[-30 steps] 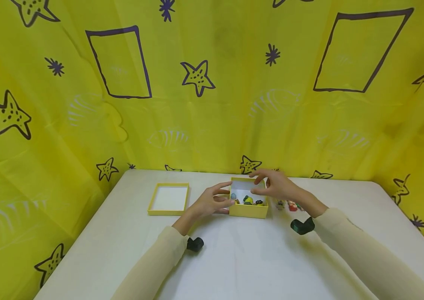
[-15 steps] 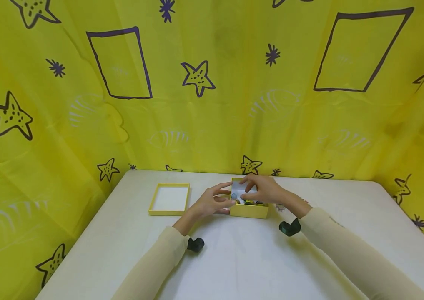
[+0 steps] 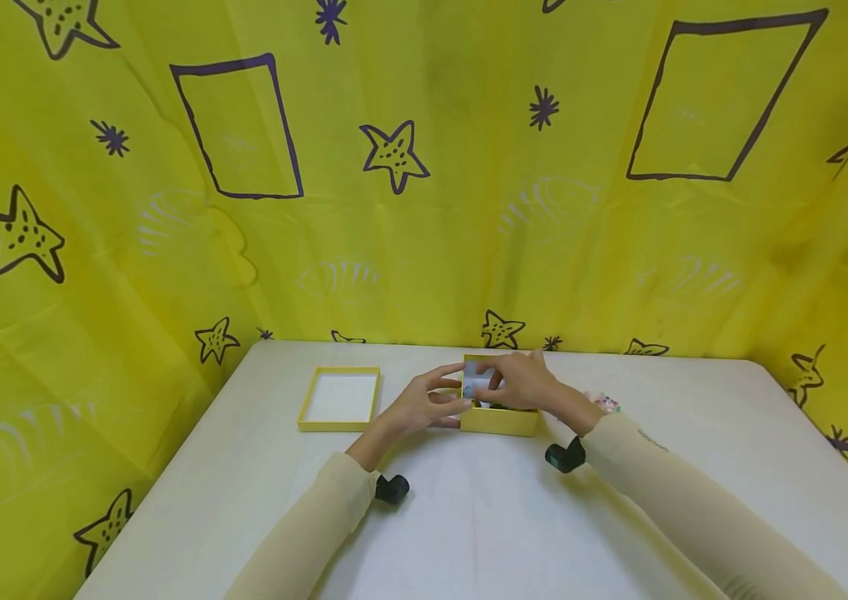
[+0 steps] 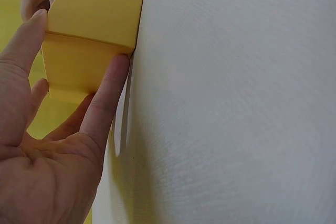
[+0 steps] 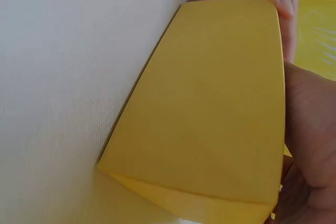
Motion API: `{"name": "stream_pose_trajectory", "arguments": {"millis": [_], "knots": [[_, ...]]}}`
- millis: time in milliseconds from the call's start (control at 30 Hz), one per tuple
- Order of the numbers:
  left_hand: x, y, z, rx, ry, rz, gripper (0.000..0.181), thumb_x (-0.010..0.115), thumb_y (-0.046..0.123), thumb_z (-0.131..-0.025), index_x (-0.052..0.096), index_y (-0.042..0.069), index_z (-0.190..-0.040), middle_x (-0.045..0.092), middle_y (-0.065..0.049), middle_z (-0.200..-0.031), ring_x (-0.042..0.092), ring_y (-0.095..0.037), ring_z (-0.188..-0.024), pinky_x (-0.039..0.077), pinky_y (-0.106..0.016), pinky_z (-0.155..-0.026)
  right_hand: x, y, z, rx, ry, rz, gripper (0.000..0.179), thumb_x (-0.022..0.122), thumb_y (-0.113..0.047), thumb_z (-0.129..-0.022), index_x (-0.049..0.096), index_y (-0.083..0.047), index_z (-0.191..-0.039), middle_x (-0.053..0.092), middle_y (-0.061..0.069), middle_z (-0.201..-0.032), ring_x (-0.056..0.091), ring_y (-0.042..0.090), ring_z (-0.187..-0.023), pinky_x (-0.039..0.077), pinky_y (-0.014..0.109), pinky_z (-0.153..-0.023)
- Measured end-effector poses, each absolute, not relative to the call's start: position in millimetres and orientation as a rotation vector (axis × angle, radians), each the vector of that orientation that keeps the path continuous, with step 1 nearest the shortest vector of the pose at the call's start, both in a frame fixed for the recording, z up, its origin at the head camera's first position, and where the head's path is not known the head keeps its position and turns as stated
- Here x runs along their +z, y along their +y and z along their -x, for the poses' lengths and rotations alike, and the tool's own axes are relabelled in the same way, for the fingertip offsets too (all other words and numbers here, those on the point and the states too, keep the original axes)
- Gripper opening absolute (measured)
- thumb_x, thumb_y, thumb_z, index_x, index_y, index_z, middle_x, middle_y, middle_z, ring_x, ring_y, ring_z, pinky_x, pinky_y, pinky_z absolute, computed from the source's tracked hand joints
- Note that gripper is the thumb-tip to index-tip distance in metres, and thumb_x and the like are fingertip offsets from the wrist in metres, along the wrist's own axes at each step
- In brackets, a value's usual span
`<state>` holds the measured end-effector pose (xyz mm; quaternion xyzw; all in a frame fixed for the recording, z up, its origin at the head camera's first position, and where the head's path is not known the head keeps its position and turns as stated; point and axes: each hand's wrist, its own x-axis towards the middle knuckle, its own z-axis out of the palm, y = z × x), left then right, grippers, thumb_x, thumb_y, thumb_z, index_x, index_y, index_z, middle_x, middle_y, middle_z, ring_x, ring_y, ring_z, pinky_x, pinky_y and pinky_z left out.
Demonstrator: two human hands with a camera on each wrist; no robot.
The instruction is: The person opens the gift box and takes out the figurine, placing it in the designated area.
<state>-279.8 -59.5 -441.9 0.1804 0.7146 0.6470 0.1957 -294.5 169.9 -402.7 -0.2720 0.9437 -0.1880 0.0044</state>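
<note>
One box (image 3: pixel 497 422) — left hand (image 3: pixel 418 404) touching, right hand (image 3: pixel 525 382) over it.

One left hand (image 3: pixel 419 402) and one right hand (image 3: pixel 524 383) at the centre of the frame; one yellow box (image 3: pixel 499 422) there too. Left of centre, one shallow tray (image 3: pixel 339 397). Lower half: two sleeves (image 3: pixel 311 525) (image 3: pixel 709 500), two dark wrist pieces (image 3: pixel 393 489) (image 3: pixel 565 455), one surface (image 3: pixel 461 533). Upper half: one curtain (image 3: pixel 454 242) bearing two four-sided outlines (image 3: pixel 239 125) (image 3: pixel 724 100). Right of centre, small trinkets (image 3: pixel 607 404), too partly hidden to count.

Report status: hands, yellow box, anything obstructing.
Left hand touching yellow box. Right hand at its opening, grip unclear. Small items inside, partly hidden by right hand.
</note>
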Motion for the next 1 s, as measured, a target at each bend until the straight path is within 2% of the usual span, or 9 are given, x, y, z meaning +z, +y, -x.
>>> {"name": "stream_pose_trajectory", "arguments": {"millis": [433,600,800,1000], "knots": [[-440.9,-59.6,279.6,1.795,2.011,-0.514,0.071,0.075,0.012,-0.096,0.043,0.025,-0.158,0.048,-0.020,-0.150,0.065,-0.030,-0.120,0.063,-0.041,-0.084,-405.4,161.6,296.1,-0.520,2.964,0.852,0.043,0.073,-0.043,-0.095,0.074,-0.007,-0.119,0.076,-0.005,-0.084,0.069,0.024,-0.094,0.037,0.055,-0.086],[-441.3,-60.2,280.0,1.798,2.012,-0.526,0.070,0.074,0.012,-0.097,0.042,0.021,-0.158,0.047,-0.023,-0.150,0.064,-0.031,-0.121,0.063,-0.042,-0.084,-407.2,158.6,297.4,-0.539,2.963,0.850,0.041,0.073,-0.042,-0.095,0.075,-0.007,-0.117,0.075,-0.005,-0.083,0.068,0.019,-0.087,0.038,0.052,-0.084],[-441.8,-60.3,279.8,1.800,2.005,-0.521,0.070,0.073,0.011,-0.097,0.042,0.022,-0.158,0.046,-0.024,-0.151,0.064,-0.032,-0.122,0.063,-0.042,-0.085,-408.0,155.0,297.4,-0.550,2.951,0.848,0.036,0.073,-0.038,-0.096,0.075,-0.008,-0.115,0.073,-0.007,-0.080,0.067,0.014,-0.080,0.038,0.053,-0.085],[-442.7,-59.7,280.6,1.799,2.012,-0.526,0.069,0.074,0.012,-0.097,0.043,0.023,-0.158,0.047,-0.022,-0.150,0.064,-0.031,-0.122,0.063,-0.042,-0.084,-407.2,152.3,297.4,-0.543,2.960,0.858,0.032,0.073,-0.035,-0.096,0.076,-0.008,-0.114,0.074,-0.005,-0.082,0.067,0.014,-0.078,0.043,0.047,-0.077]]}}
